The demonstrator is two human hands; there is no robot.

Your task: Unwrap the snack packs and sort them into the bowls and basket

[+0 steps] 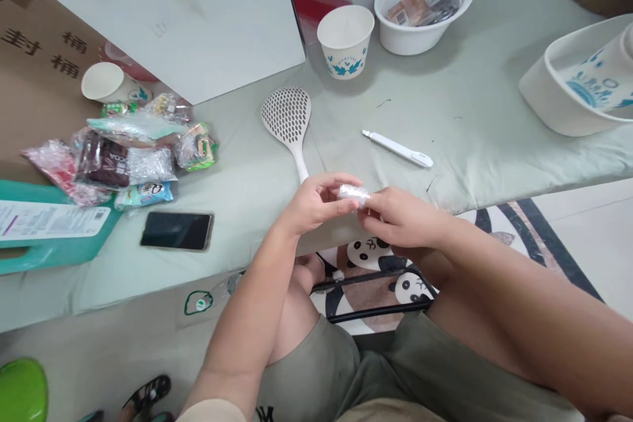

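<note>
A small crinkled clear plastic bundle (354,194) is held between my two hands at the front edge of the covered table. My left hand (319,201) pinches it from the left with thumb and fingers. From the right, the fingertips of my right hand (390,212) press on its near end, with the other fingers curled under. Just beyond my left hand lies a grey slotted skimmer (287,117), its handle end hidden behind that hand. A white pen-shaped cutter (398,149) rests on the cloth behind my right hand.
Wrapped snack packets (148,163), a phone (177,231) and a teal board (54,254) are at left. A paper cup (345,62) and a white bowl of packets (413,41) stand at the back. Another white container (554,102) is at right.
</note>
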